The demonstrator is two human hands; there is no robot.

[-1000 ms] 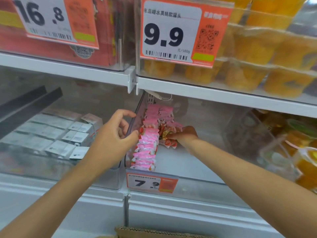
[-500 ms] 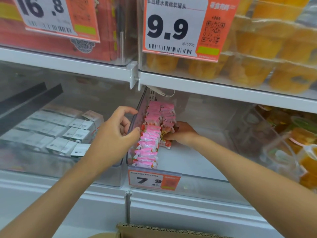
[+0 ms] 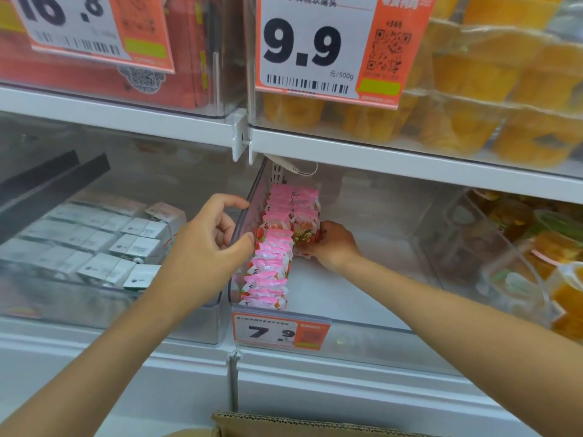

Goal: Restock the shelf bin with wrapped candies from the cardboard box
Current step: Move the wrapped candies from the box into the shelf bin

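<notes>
The clear shelf bin [image 3: 362, 294] is mostly bare floor to the right of the right hand's fingers; only its left side holds stock. The cardboard box [image 3: 284, 425] shows just a rim, well below both hands. The left hand [image 3: 205, 247] curls about the bin's left wall, fingers outside it, thumb tip at the front row of pink wrapped candies [image 3: 268, 272]. The right hand [image 3: 334, 244] pinches a small clutch of packets, held against the shorter second row just beyond its fingertips. This looks like the placing step: seating a handful upright. The next move calls for letting go without toppling the row, then reaching down to the box for more.
</notes>
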